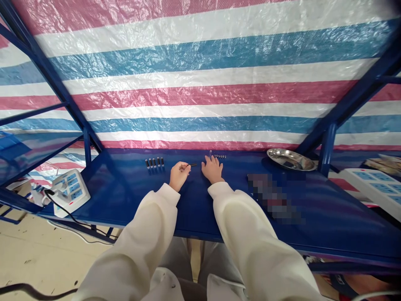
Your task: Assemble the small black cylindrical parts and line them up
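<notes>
My left hand (179,174) is closed in a pinch around a thin dark rod (193,164), which sticks out to the right from the fingertips. Its exact kind is too small to make out. To its right, my right hand (213,169) reaches over the blue table with fingers apart, palm down. Just beyond those fingers a small clear purplish tube (210,153) stands up; whether the fingers touch it I cannot tell. Beside it lies a row of several small shiny metal pieces (221,156). Left of my hands, several short black cylinders with pale ends (154,163) stand in a row.
An oval metal tray (291,160) sits at the back right of the blue table (125,188). A blurred patch (275,198) covers something on the right. Power strips (71,191) lie at both sides, the left one with a cable. Blue frame posts rise at both ends.
</notes>
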The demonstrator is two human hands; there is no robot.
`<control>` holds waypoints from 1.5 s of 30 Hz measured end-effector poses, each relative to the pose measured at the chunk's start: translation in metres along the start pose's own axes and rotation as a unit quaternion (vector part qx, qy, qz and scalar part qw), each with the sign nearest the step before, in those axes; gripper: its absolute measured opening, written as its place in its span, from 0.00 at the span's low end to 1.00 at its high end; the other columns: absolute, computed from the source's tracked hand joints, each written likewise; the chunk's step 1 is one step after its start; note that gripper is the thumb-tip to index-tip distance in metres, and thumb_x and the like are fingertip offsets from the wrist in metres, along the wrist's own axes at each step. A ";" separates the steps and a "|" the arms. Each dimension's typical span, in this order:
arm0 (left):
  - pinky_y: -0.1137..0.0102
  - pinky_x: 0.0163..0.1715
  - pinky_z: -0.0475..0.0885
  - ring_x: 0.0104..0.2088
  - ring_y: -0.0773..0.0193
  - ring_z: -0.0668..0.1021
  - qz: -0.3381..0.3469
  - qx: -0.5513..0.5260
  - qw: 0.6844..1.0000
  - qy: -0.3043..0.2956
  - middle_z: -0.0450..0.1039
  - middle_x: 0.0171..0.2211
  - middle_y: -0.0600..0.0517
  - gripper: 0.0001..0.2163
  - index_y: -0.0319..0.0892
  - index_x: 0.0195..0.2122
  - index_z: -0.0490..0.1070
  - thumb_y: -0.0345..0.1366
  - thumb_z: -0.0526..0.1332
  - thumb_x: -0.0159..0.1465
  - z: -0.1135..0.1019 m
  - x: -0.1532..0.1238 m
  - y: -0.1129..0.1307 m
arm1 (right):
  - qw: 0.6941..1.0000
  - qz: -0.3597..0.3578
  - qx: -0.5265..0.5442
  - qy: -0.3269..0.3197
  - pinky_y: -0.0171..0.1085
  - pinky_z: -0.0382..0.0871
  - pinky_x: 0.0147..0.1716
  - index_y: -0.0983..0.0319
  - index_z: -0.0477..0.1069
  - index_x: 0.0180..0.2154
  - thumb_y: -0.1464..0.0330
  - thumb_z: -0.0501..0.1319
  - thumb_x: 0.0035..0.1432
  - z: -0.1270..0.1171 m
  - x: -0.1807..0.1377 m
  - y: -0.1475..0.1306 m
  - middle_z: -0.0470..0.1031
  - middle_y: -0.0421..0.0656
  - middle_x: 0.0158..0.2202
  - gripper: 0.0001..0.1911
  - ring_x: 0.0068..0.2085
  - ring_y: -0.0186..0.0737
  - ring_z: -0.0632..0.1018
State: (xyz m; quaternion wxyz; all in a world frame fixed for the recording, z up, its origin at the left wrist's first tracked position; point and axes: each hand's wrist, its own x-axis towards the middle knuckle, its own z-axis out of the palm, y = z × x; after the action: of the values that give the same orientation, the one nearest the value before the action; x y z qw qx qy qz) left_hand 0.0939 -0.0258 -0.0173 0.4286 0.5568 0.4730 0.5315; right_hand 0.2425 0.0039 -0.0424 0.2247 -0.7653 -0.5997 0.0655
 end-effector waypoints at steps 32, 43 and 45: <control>0.74 0.22 0.68 0.20 0.72 0.71 -0.064 -0.060 0.994 0.059 0.70 0.21 0.54 0.05 0.37 0.28 0.69 0.34 0.63 0.54 -0.002 0.004 0.004 | 0.881 -0.117 0.455 0.059 0.35 0.63 0.29 0.62 0.68 0.34 0.53 0.52 0.55 -0.015 -0.011 -0.006 0.66 0.39 0.24 0.19 0.26 0.34 0.66; 0.77 0.16 0.59 0.18 0.73 0.70 -0.079 -0.070 0.993 0.052 0.71 0.21 0.54 0.09 0.37 0.28 0.69 0.37 0.64 0.53 -0.004 0.004 0.003 | 0.831 -0.089 0.549 0.003 0.32 0.55 0.22 0.62 0.68 0.31 0.52 0.57 0.49 -0.012 -0.008 -0.005 0.61 0.35 0.20 0.19 0.22 0.30 0.61; 0.77 0.16 0.59 0.18 0.72 0.70 -0.081 -0.074 0.993 0.045 0.71 0.21 0.53 0.09 0.37 0.29 0.69 0.38 0.64 0.53 -0.004 0.004 0.004 | 0.830 -0.091 0.550 0.000 0.33 0.55 0.22 0.62 0.68 0.31 0.52 0.57 0.49 -0.012 -0.008 -0.005 0.61 0.35 0.20 0.20 0.22 0.30 0.61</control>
State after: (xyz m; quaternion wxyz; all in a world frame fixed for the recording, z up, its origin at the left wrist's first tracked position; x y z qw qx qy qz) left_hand 0.0898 -0.0227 -0.0128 0.4889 0.4586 0.4945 0.5533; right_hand 0.2400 -0.0063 -0.0310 0.6135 -0.4570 -0.5312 0.3642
